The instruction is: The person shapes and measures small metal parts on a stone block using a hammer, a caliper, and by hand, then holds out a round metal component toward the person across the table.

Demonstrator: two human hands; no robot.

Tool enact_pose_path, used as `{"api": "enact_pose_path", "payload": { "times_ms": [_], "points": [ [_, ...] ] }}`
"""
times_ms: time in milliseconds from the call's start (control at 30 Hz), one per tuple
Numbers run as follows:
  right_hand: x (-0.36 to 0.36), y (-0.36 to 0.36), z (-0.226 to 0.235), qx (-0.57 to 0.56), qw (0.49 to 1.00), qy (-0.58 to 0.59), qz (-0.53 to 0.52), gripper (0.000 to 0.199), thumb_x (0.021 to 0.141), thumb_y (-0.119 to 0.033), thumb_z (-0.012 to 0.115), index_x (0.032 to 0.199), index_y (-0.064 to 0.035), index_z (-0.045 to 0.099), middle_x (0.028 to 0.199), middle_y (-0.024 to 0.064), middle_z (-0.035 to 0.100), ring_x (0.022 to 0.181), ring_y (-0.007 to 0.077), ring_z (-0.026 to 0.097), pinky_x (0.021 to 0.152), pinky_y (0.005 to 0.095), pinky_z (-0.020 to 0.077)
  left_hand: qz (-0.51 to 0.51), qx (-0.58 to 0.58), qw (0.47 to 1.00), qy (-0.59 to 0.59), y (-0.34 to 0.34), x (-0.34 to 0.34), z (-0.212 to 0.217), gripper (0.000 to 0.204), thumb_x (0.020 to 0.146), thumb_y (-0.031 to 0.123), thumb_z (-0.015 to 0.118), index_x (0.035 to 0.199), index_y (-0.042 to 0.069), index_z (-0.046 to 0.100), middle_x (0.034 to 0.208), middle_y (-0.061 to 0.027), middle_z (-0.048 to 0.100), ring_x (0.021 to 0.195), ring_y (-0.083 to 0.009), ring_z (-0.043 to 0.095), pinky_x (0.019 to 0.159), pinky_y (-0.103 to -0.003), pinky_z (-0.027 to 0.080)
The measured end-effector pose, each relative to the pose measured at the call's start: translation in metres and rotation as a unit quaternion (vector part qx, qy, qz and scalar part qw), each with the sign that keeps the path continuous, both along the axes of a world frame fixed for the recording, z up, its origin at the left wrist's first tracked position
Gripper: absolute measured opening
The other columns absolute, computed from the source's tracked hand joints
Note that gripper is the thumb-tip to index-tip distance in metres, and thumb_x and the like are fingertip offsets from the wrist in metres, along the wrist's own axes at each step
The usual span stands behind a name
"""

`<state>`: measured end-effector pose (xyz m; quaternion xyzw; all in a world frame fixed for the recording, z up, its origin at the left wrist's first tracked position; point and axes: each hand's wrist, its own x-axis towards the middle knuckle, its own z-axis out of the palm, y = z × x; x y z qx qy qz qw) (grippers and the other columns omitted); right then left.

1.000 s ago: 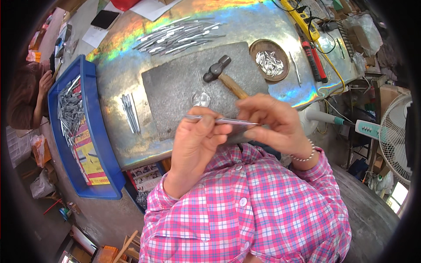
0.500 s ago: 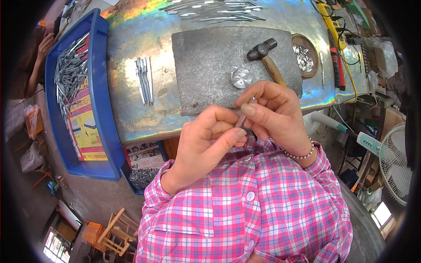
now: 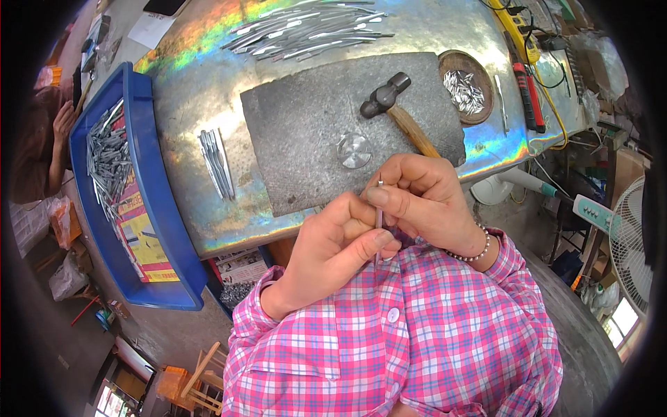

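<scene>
Before my chest, my left hand [image 3: 340, 240] pinches a slim metal rod [image 3: 379, 221] between thumb and fingers, holding it nearly upright in the picture. The thumb and fingers of my right hand [image 3: 420, 201] close around its upper end, where a small bright tip shows. Most of the rod is covered by my fingers. Just beyond my hands lies a dark, rough slab [image 3: 292, 139], bearing a round shiny metal disc [image 3: 354, 150]. A ball-peen hammer [image 3: 381, 101] rests there too, its wooden handle pointing toward my right hand.
At right, a brown round bowl [image 3: 489, 82] contains small silver pieces. A few slim metal strips [image 3: 217, 165] lie left of the slab; a larger heap [image 3: 306, 31] is behind it. A blue tray [image 3: 158, 187] stands far left, a fan [image 3: 631, 240] far right. Someone's hand [image 3: 64, 119] shows at left.
The rod has swung from slanted to nearly upright. My right fingers have come together at its upper end. The whole view has shifted, so the table things appear lower and further left.
</scene>
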<state>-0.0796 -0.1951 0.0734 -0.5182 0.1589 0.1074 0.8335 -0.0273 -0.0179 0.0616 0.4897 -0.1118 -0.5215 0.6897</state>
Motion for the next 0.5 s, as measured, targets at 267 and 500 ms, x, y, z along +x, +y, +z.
{"api": "enact_pose_path", "payload": {
  "times_ms": [267,500],
  "points": [
    [0.004,-0.012,-0.003,-0.001,1.000,0.005,-0.010,0.013,0.093,-0.011,0.061,0.086,0.0001,0.058,0.067,-0.0016,0.058,0.058,0.0006,0.051,0.047,0.0166,0.0383,-0.030,-0.006,0.999,0.016,-0.013,0.007,0.002,0.013,0.095,0.005,0.053,0.101,-0.003,0.045,0.095,-0.0150,0.066,0.086,-0.0140,0.066,0.076,-0.026,0.054],
    [0.006,-0.012,-0.004,-0.008,1.000,0.008,-0.025,0.011,0.092,-0.011,0.060,0.087,-0.0015,0.059,0.062,-0.0018,0.055,0.046,0.0004,0.041,0.039,0.0177,0.0276,-0.022,-0.011,0.998,0.064,-0.016,0.008,0.006,0.013,0.095,0.005,0.053,0.102,-0.003,0.045,0.099,-0.0157,0.064,0.088,-0.0158,0.066,0.077,-0.028,0.055]
  ]
}}
